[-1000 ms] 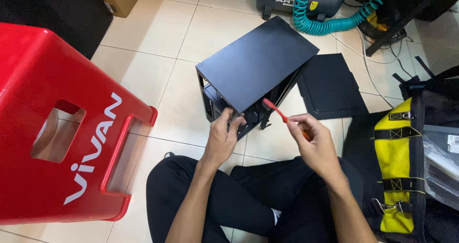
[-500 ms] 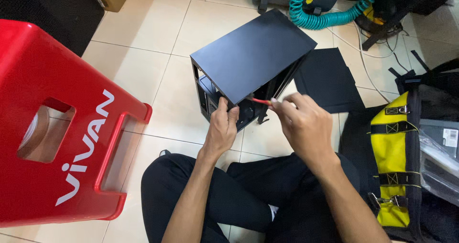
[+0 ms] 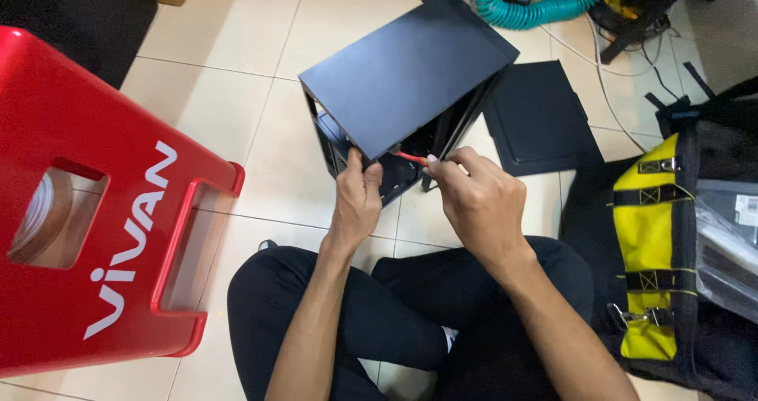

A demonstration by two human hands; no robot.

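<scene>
A black computer case [image 3: 407,73] lies on the tiled floor in front of my crossed legs, its open side facing me. My left hand [image 3: 357,200] grips the near edge of the case, thumb over the rim. My right hand [image 3: 478,204] holds a thin red-handled tool [image 3: 410,158], whose tip points into the opening under the top panel. What the tip touches inside is hidden in shadow.
A red plastic stool [image 3: 95,204] stands close on the left. A loose black side panel [image 3: 541,117] lies right of the case. A yellow and black tool bag [image 3: 655,235] sits at the right. A teal coiled hose [image 3: 537,6] and cables lie at the back.
My right hand has swung the red tool from pointing up and left, clear of the case, down into the opening. The left hand stays on the case edge.
</scene>
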